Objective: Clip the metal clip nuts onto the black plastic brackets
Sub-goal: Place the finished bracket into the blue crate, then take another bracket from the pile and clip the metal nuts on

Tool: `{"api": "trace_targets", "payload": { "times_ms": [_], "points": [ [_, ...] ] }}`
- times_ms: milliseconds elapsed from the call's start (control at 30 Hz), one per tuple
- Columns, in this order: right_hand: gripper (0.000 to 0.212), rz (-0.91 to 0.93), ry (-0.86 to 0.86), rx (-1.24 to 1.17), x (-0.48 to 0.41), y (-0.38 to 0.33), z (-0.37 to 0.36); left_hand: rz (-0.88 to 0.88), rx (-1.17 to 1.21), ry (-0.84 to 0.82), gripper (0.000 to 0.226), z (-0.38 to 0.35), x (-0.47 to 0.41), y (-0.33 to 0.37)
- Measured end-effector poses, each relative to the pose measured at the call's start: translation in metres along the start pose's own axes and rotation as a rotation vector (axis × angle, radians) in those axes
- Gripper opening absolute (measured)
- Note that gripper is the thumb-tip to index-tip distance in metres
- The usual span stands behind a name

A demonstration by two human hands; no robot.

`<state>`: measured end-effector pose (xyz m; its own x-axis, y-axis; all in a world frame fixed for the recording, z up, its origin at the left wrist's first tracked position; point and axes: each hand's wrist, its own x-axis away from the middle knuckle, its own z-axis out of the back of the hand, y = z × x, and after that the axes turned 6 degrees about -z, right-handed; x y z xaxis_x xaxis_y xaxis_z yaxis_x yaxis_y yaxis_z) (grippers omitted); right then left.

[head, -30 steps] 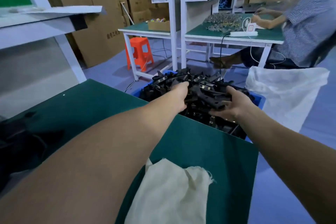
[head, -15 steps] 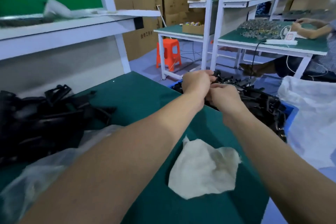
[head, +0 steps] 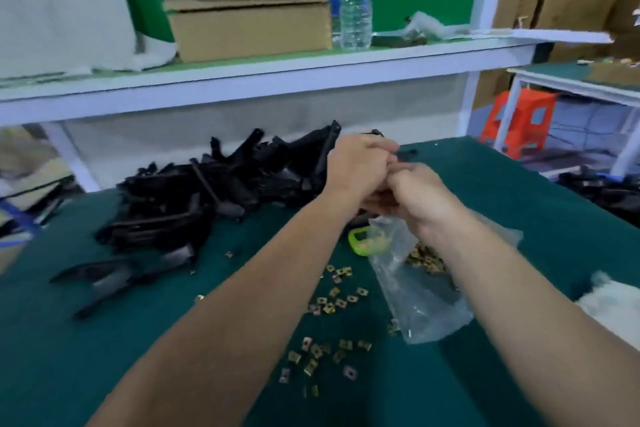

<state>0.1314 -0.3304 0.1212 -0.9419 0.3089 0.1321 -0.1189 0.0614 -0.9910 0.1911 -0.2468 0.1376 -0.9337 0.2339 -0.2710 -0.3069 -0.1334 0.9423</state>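
the left hand (head: pixel 360 163) and the right hand (head: pixel 417 196) meet knuckle to knuckle above the middle of the green surface (head: pixel 519 204). the left hand's fingers are curled round a black plastic bracket (head: pixel 406 155). a short end of it pokes out past the knuckles toward the far edge. the right hand is closed narrow against the same bracket, with its fingertips tucked under and hidden. whether it also pinches a clip nut cannot be told.

just below the hands a clear plastic bag (head: pixel 419 291) lies open on the surface, with a heap of brass-coloured nuts inside near its mouth. a small lime-green item (head: pixel 358 242) lies touching the bag's left side. loose metal clip nuts (head: pixel 334 298) are scattered toward the near edge, between the two forearms.

to the left, a pile of black plastic brackets (head: pixel 187 198) spreads from the far edge toward the left edge, and a few lie apart at its near side. a white cloth (head: pixel 611 300) sits at the right edge.

behind the surface, a white shelf (head: pixel 277 74) carries a cardboard box (head: pixel 249 28) and a water bottle (head: pixel 356 0) just beside it. an orange stool (head: pixel 519 121) stands on the floor beyond the far right corner.
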Motion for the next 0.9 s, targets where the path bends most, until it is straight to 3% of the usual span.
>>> {"api": "trace_targets", "payload": {
  "times_ms": [133,267,400,567,633,733,800,900],
  "points": [
    [0.026,0.012,-0.107,0.179,-0.009,0.019,-0.073,0.014,-0.086,0.147,0.031,0.092,0.024,-0.045],
    [0.017,-0.004,-0.205,0.434,-0.024,0.045,-0.131,0.045,-0.271,0.165,0.029,0.160,0.051,-0.087],
    [0.017,0.029,-0.250,0.540,-0.029,0.067,-0.179,0.134,-0.414,0.217,0.028,0.208,0.081,-0.126],
    [0.026,-0.020,-0.330,0.541,-0.033,0.088,-0.225,0.161,-0.645,0.544,0.022,0.248,0.101,-0.151],
    [0.031,-0.039,-0.368,0.520,-0.035,0.095,-0.239,0.103,-0.712,0.681,0.036,0.260,0.102,-0.162],
    [0.038,-0.071,-0.427,0.525,-0.040,0.105,-0.255,0.156,-0.770,0.562,0.068,0.275,0.092,-0.176],
    [0.045,-0.081,-0.475,0.544,-0.043,0.112,-0.261,0.178,-0.819,0.456,0.058,0.280,0.084,-0.184],
    [0.049,-0.075,-0.529,0.537,-0.048,0.118,-0.263,0.170,-0.939,0.436,0.039,0.280,0.076,-0.190]
  ]
}}
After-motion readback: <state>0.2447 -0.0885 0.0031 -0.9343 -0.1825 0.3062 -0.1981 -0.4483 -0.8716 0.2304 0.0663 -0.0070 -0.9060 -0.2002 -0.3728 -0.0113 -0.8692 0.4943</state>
